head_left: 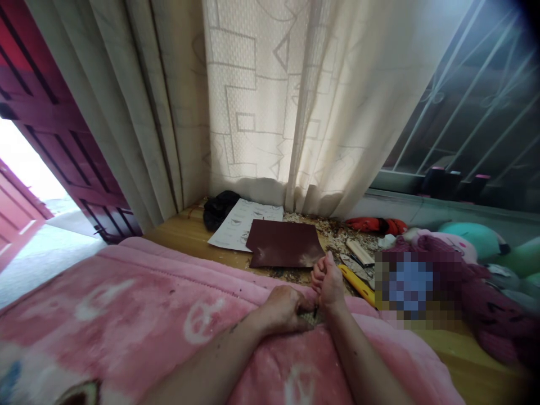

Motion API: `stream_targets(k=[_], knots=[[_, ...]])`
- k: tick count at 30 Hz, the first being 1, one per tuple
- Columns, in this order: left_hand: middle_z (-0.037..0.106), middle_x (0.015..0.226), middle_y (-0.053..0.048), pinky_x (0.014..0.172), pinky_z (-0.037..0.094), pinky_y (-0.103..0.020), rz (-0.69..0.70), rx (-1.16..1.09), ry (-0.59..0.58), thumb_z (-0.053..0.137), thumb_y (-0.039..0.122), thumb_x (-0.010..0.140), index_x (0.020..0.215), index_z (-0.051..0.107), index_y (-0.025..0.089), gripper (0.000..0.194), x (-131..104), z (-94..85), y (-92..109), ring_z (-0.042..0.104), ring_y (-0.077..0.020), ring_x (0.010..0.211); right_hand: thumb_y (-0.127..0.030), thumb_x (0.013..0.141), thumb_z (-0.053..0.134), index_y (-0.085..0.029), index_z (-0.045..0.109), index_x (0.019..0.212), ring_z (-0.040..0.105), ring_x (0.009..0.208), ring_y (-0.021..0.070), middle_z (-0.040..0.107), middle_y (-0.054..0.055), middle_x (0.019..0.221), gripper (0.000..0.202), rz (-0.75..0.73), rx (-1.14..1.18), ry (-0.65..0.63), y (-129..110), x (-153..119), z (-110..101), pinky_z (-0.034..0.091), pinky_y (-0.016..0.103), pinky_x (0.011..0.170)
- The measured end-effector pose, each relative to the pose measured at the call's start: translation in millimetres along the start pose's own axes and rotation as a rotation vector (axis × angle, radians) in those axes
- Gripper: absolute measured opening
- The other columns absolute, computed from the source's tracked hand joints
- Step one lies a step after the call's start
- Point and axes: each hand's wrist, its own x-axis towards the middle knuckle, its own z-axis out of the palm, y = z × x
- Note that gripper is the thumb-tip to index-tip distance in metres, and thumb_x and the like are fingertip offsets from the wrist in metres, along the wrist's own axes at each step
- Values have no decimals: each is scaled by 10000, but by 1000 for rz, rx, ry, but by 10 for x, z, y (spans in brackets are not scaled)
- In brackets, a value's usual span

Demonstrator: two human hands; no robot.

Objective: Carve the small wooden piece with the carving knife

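My left hand (pixel 287 306) is closed low over the pink blanket, its thumb and fingers pinched together. A small pale, rough-looking piece (pixel 310 319) shows at its fingertips; its kind is not clear. Right beside it, my right hand (pixel 329 281) is curled into a fist with the thumb on top. A thin dark bit shows below that fist, too small to name, and whatever the fingers hold is hidden. Beyond the hands lies a dark maroon sheet (pixel 284 244), partly covering a white printed sheet (pixel 236 225). A yellow-handled tool (pixel 356 284) lies just right of my right hand.
Pale shavings (pixel 337 233) litter the wooden surface (pixel 181 229). A cream-coloured block (pixel 360 252), a red-orange cloth-like item (pixel 375 225) and a black bag (pixel 221 209) lie around the sheets. Plush toys (pixel 476 239) crowd the right. The pink blanket (pixel 160 315) spreads in front; curtains (pixel 253 101) hang behind.
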Motion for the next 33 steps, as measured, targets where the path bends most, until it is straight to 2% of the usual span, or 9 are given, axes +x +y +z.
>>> stream_targets(k=[6,12,16,19,27,33], knots=[[573,617,34,499,251,-200,-21,8,-29,618,316,647,681,634,181,140,-6,-28,27,460,-104,571,-590,757,443,-214,270,575,105,297,45,204,-114,371,453,-99,-20,169,6,-19,-8,80,153,283],[581,613,25,502,243,-200,-5,7,-12,577,346,687,709,654,185,180,-14,-41,50,453,-100,560,-528,787,443,-216,304,599,187,296,58,249,-102,388,390,-241,-63,369,47,-31,-87,149,172,281],[585,613,25,509,233,-206,21,-8,5,561,353,701,720,659,186,194,-14,-10,23,456,-95,556,-526,797,423,-214,313,599,179,299,55,247,-101,396,385,-240,-68,346,40,-50,-92,139,175,284],[585,629,40,505,221,-209,16,-22,3,592,348,675,757,664,204,181,-6,25,-15,460,-89,561,-527,801,408,-213,301,595,148,293,49,230,-106,385,391,-179,-49,322,22,-43,-70,111,168,284],[513,568,61,496,207,-214,27,-34,2,619,316,648,692,629,197,127,9,26,-38,431,-75,544,-572,769,441,-209,277,580,108,291,42,199,-116,364,441,-52,33,229,-7,9,-38,76,146,278],[445,529,60,482,179,-218,30,-31,29,624,310,629,624,588,181,134,8,25,-24,385,-69,519,-604,738,472,-207,272,569,96,290,36,197,-117,364,475,13,58,96,-6,33,-38,70,139,271]])
